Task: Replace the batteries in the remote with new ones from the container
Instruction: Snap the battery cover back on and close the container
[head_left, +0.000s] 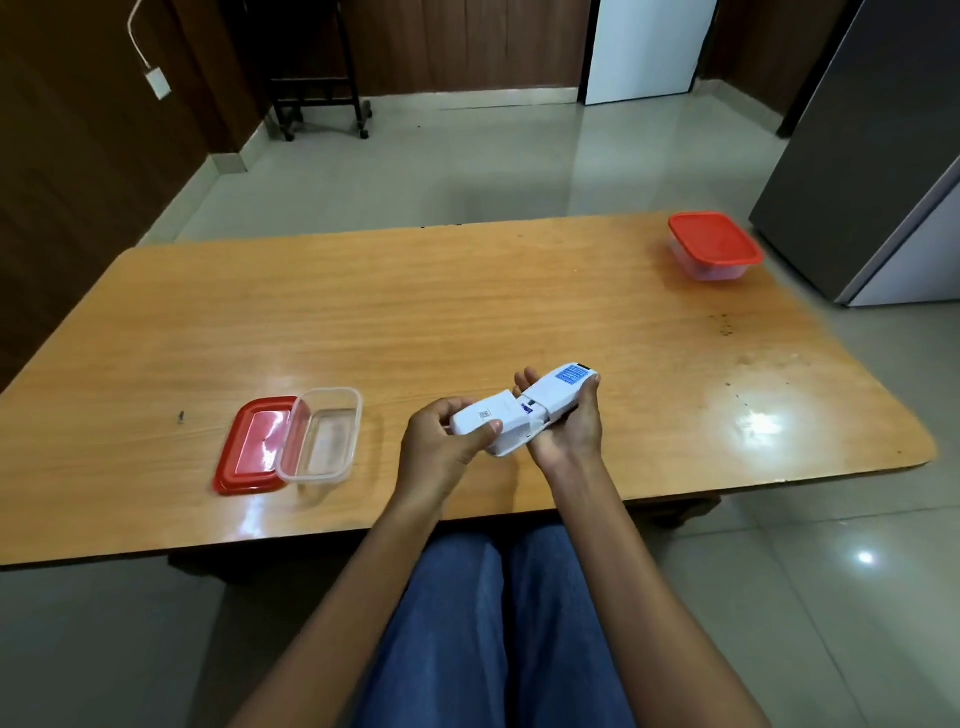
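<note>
An open container (332, 391) of clear plastic is seen on the wooden table (467, 312), left of the middle of the frame. Only glare and reflections can be made out inside it, so its contents cannot be told. Its red lid (249, 447) is laid flat on the table, touching its left side and partly tucked under its edge. A closed container (714, 239) with a red lid is set near the table's far right corner, in the upper right, well apart from the hands. Whatever is in it is hidden by the lid and the cloudy walls.

Beyond that corner a grey refrigerator (857, 156) is stood on the tiled floor. A white door (644, 47) is seen at the top of the frame, and a dark wheeled stand (317, 67) at the upper left. Blue trousers (493, 623) fill the lower middle.

The remote (550, 400) is held just above the table, below the middle of the frame, with its back turned up. Its lower end is gripped by the left hand (441, 441), with the thumb laid on the battery cover (483, 415). Its upper part is cradled and clasped by the right hand (571, 431). A narrow dark gap is shown between the cover and the body.
</note>
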